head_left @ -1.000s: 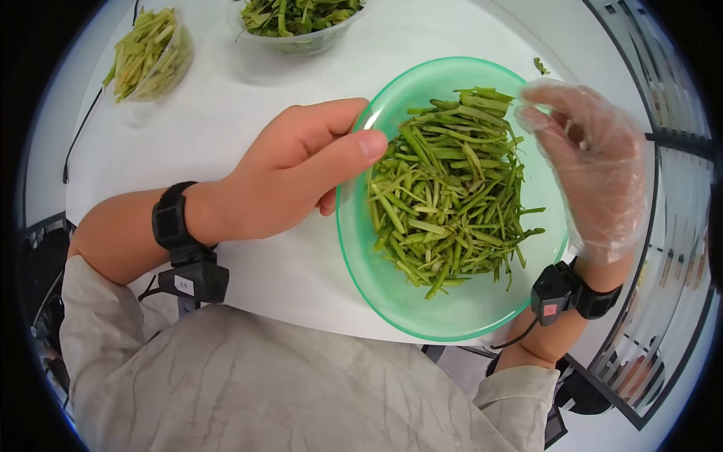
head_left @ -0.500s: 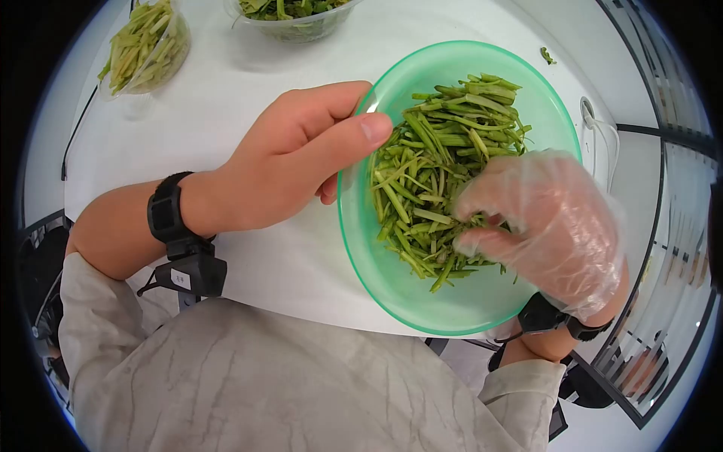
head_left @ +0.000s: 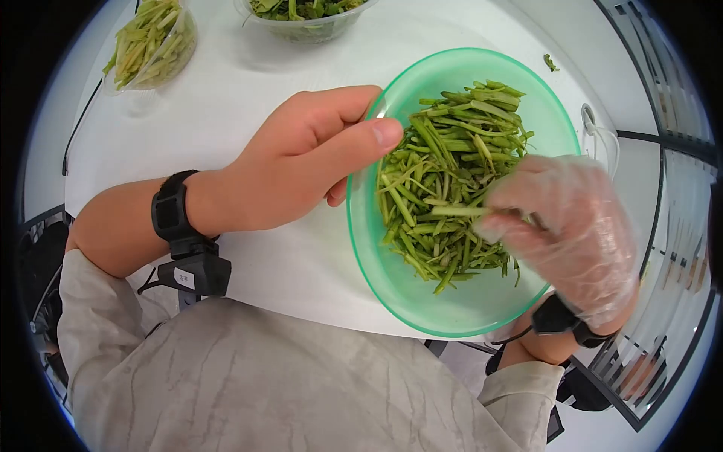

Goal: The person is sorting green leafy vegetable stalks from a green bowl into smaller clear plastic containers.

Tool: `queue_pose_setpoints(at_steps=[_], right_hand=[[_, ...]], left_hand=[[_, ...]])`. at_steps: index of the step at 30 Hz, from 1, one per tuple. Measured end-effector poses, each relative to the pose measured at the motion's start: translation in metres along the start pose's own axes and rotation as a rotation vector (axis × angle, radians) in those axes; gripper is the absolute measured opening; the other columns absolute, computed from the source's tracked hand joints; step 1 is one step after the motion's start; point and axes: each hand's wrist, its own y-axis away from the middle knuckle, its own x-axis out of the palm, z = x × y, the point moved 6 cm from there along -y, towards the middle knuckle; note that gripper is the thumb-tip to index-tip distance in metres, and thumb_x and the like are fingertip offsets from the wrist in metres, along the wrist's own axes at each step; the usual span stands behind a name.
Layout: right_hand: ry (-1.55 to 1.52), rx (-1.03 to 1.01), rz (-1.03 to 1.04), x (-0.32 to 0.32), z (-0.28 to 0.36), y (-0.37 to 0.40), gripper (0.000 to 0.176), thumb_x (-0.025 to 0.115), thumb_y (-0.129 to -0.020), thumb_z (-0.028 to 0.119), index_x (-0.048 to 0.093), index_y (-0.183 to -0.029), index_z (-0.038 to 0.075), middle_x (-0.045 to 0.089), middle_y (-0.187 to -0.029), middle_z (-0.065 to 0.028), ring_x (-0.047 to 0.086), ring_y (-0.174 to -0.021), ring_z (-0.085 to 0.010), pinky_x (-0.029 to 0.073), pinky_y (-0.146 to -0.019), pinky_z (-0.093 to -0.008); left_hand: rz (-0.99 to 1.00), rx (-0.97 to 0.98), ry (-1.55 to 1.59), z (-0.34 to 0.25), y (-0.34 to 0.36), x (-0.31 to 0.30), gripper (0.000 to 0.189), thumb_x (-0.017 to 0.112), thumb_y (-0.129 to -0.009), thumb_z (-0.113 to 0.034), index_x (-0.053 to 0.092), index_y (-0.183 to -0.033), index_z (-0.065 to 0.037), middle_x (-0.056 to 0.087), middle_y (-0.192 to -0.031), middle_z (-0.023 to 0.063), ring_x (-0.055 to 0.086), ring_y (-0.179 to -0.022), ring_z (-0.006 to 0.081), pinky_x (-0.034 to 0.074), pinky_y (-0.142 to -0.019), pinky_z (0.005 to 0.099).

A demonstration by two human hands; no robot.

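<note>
My left hand (head_left: 301, 154) grips the left rim of a translucent green bowl (head_left: 482, 313), thumb over the edge and fingers beneath. A heap of cut green vegetable stems (head_left: 444, 162) fills the bowl's middle. Over the right part of the heap is my right hand (head_left: 568, 226), in a clear plastic glove. Its thumb and fingertips are pinched on one end of a pale green stem piece (head_left: 458, 212), which points left across the pile. The inner fingers are partly hidden and slightly blurred.
A clear container of pale cut stems (head_left: 154, 45) stands at the far left of the white table (head_left: 248, 68). Beside it is a clear container of leafy greens (head_left: 309, 30). A leaf scrap (head_left: 550, 62) lies at the far right, near a white cable (head_left: 605, 143).
My right hand has drawn slightly right and up from the heap, and a pale stem piece now shows at its fingertips. The bowl and left hand appear slightly lower and further right.
</note>
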Motion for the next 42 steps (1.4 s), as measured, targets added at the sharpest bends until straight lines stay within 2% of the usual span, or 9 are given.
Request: queue_pose_setpoints(at_steps=[4, 5, 9, 13, 16, 20, 23, 35, 42], right_hand=[[-0.272, 0.354, -0.183, -0.019, -0.038, 0.004, 0.011, 0.082, -0.088, 0.008, 0.073, -0.091, 0.001, 0.069, -0.075, -0.0043, 0.061, -0.065, -0.0116, 0.047, -0.061, -0.0298], [-0.281, 0.335, -0.282, -0.016, -0.047, 0.000, 0.013, 0.080, -0.093, 0.009, 0.074, -0.094, -0.002, 0.067, -0.076, -0.0026, 0.057, -0.068, -0.0066, 0.046, -0.063, -0.0256], [-0.189, 0.377, -0.420, -0.020, -0.062, -0.013, 0.019, 0.082, -0.094, 0.013, 0.071, -0.088, -0.002, 0.060, -0.072, 0.0006, 0.050, -0.067, -0.0046, 0.042, -0.061, -0.0232], [-0.043, 0.412, -0.379, -0.017, -0.058, -0.017, 0.028, 0.087, -0.089, 0.017, 0.066, -0.081, -0.002, 0.052, -0.065, 0.0019, 0.045, -0.063, -0.0063, 0.038, -0.056, -0.0265], [0.091, 0.293, -0.438, -0.023, -0.047, -0.013, 0.027, 0.088, -0.086, 0.015, 0.067, -0.081, -0.001, 0.051, -0.064, 0.0010, 0.044, -0.062, -0.0074, 0.038, -0.056, -0.0270], [-0.103, 0.338, -0.427, -0.023, -0.039, -0.005, 0.020, 0.087, -0.084, 0.011, 0.071, -0.091, 0.000, 0.055, -0.068, -0.0010, 0.047, -0.062, -0.0091, 0.040, -0.058, -0.0266], [0.026, 0.214, -0.386, -0.014, -0.041, -0.010, 0.020, 0.086, -0.083, 0.007, 0.076, -0.099, 0.001, 0.056, -0.071, -0.0007, 0.048, -0.064, -0.0088, 0.041, -0.058, -0.0260], [0.077, 0.315, -0.345, -0.010, -0.044, -0.018, 0.026, 0.086, -0.081, 0.006, 0.077, -0.106, 0.001, 0.053, -0.070, -0.0035, 0.049, -0.062, -0.0135, 0.041, -0.057, -0.0316], [0.166, 0.337, -0.346, -0.007, -0.046, -0.013, 0.027, 0.087, -0.081, 0.013, 0.079, -0.105, 0.003, 0.061, -0.068, -0.0101, 0.052, -0.057, -0.0192, 0.044, -0.057, -0.0357]], left_hand=[[-0.009, -0.008, 0.004, 0.001, 0.000, 0.000, 0.033, 0.053, -0.114, -0.033, 0.067, -0.115, -0.004, 0.057, -0.083, -0.0062, 0.049, -0.062, 0.0019, 0.043, -0.054, 0.0209], [-0.009, -0.010, -0.002, 0.001, 0.000, -0.001, 0.033, 0.052, -0.114, -0.033, 0.067, -0.116, -0.004, 0.057, -0.084, -0.0062, 0.049, -0.062, 0.0018, 0.043, -0.054, 0.0209], [-0.004, -0.009, -0.016, 0.000, 0.000, -0.002, 0.034, 0.051, -0.114, -0.032, 0.067, -0.119, -0.003, 0.057, -0.085, -0.0062, 0.049, -0.063, 0.0014, 0.044, -0.055, 0.0207], [-0.012, 0.010, -0.014, 0.000, 0.000, -0.001, 0.034, 0.051, -0.114, -0.032, 0.067, -0.122, -0.003, 0.056, -0.085, -0.0061, 0.049, -0.064, 0.0012, 0.045, -0.055, 0.0206], [-0.004, 0.011, -0.017, 0.000, -0.001, -0.001, 0.034, 0.051, -0.114, -0.031, 0.067, -0.123, -0.002, 0.056, -0.085, -0.0060, 0.049, -0.064, 0.0012, 0.045, -0.055, 0.0207], [-0.006, 0.020, -0.019, 0.000, 0.001, -0.002, 0.033, 0.052, -0.114, -0.031, 0.067, -0.122, -0.002, 0.056, -0.085, -0.0060, 0.049, -0.064, 0.0013, 0.045, -0.055, 0.0208], [-0.001, 0.007, -0.017, 0.000, 0.000, -0.001, 0.033, 0.052, -0.114, -0.031, 0.067, -0.119, -0.002, 0.056, -0.085, -0.0059, 0.049, -0.064, 0.0013, 0.045, -0.055, 0.0209], [-0.007, -0.001, -0.012, -0.002, 0.000, 0.000, 0.033, 0.051, -0.114, -0.032, 0.066, -0.121, -0.003, 0.057, -0.088, -0.0058, 0.051, -0.065, 0.0013, 0.046, -0.056, 0.0205], [0.000, -0.018, -0.012, -0.001, 0.001, -0.001, 0.034, 0.051, -0.114, -0.032, 0.066, -0.121, -0.002, 0.060, -0.088, -0.0052, 0.052, -0.067, 0.0010, 0.046, -0.056, 0.0206]])
